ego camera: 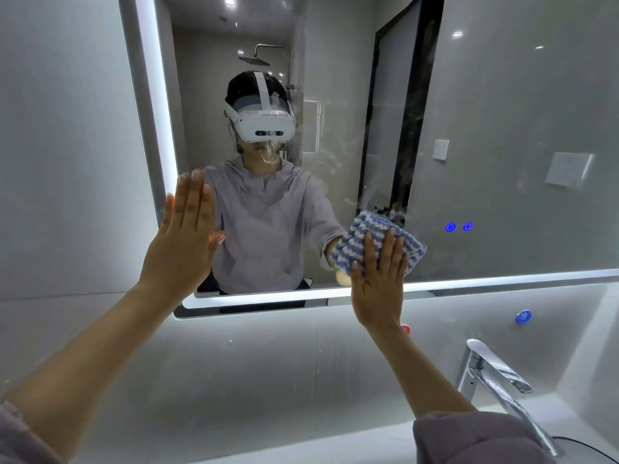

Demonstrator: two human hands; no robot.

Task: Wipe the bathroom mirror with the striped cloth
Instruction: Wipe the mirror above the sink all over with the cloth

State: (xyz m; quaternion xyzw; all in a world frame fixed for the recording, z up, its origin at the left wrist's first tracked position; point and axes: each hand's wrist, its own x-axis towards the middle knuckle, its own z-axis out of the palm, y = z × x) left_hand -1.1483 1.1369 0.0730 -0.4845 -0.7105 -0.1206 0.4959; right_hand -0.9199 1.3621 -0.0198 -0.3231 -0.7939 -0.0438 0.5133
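Observation:
The bathroom mirror (502,128) with a lit white edge fills the upper part of the view. A folded blue-and-white striped cloth (371,234) lies flat against the glass near its lower edge. My right hand (378,283) presses the cloth to the mirror with fingers spread over it. Further left, my left hand (184,236) rests flat, fingers together and pointing up, by the mirror's left lit edge. It holds nothing. A smear shows on the glass in the upper middle.
A chrome tap (502,386) juts out at the lower right over a white basin edge (335,447). Two blue touch icons (459,227) glow on the mirror. A red dot (405,329) and a blue dot (523,317) mark the grey wall below.

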